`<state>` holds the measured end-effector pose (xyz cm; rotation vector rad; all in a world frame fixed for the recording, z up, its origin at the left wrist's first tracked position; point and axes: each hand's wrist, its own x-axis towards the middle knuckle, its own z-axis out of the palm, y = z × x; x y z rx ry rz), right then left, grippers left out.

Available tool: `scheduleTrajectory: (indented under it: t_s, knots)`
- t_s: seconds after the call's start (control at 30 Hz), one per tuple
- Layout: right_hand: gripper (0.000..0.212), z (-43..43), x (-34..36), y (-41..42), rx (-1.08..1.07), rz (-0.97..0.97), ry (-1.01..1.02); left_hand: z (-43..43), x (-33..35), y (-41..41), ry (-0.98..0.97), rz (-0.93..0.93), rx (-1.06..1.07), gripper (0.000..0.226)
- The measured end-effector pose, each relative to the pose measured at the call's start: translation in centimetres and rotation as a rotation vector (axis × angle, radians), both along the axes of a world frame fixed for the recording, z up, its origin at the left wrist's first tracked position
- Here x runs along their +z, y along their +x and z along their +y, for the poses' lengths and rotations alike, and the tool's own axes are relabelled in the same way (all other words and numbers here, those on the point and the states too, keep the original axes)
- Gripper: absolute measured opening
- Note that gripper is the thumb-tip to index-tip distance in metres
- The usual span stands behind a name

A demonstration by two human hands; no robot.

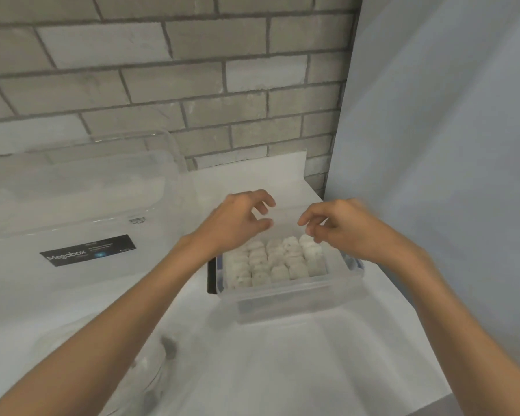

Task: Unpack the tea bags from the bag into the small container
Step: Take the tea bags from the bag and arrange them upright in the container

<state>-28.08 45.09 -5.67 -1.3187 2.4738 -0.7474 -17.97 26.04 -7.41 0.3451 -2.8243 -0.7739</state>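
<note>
Looking close to done: the small container (291, 291) sits on the white worktop (282, 370), right of centre, packed with tea bags (273, 261) standing in neat rows, roughly five across. The rows cover most of its floor. A narrow strip along the right wall may be free, but blur makes that unsure. No loose tea bags show on the worktop.

Crumpled clear bag (144, 382) at lower left is, I think, the source. Nothing pale shows inside, only one dark smudge, so my read is empty or nearly so.

Left to do, as a guess: straighten the last row and maybe fit a lid. I can't identify a lid, only a dark strip (211, 274) against the container's left side.

Left hand (240, 219) hovers over the back-left corner. Its fingers (263, 199) are half-curled and relaxed, with a clear gap to the thumb and nothing in it.

Right hand (338, 226) is over the back-right corner, fingers curled down with the tips at the tops of the back-right tea bags. That spot is blurred, so I cannot tell whether they touch one, pinch one, or hold nothing.

Big clear Megabox tub (72, 193) stands off to the left, not involved.
</note>
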Motion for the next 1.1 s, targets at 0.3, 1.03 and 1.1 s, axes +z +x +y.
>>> scheduleTrajectory:
  t_s: [0.3,1.03,1.1]
  knots:
    - [0.016,-8.6,0.4,8.2,0.330,-0.048,-0.032,-5.1,0.7,15.0,0.111,-0.018,0.288,0.011]
    - [0.036,-19.3,-10.3,24.2,0.461,0.134,0.313,-8.3,-8.6,26.4,-0.173,-0.526,0.547,0.022]
    - [0.033,-19.5,-10.6,24.3,0.449,0.125,0.328,-8.3,-8.9,26.6,-0.176,-0.517,0.529,0.025]
